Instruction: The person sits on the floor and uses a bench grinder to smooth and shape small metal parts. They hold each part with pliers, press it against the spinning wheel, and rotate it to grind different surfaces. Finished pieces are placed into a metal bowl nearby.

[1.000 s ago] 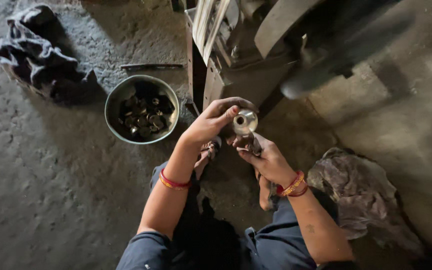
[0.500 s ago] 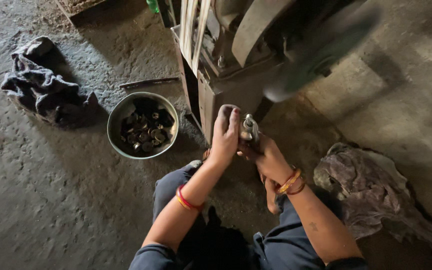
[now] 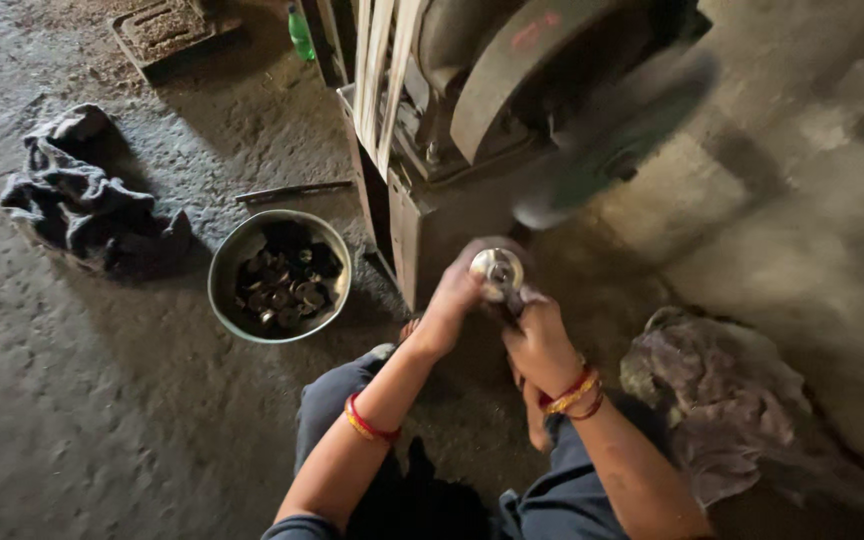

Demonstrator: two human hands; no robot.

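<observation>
In the head view, a round shiny metal part (image 3: 497, 270) is held at the frame centre by both hands; the left hand (image 3: 452, 305) is wrapped beside it, the right hand (image 3: 540, 335) grips below; a metal bowl (image 3: 227, 262) of dark pieces is seen left, on the floor (image 3: 102, 420).

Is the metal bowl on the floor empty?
No, the metal bowl holds a heap of small dark round metal parts.

A small green plastic bottle (image 3: 300, 33) stands on the floor beside the machine (image 3: 472, 150).
</observation>
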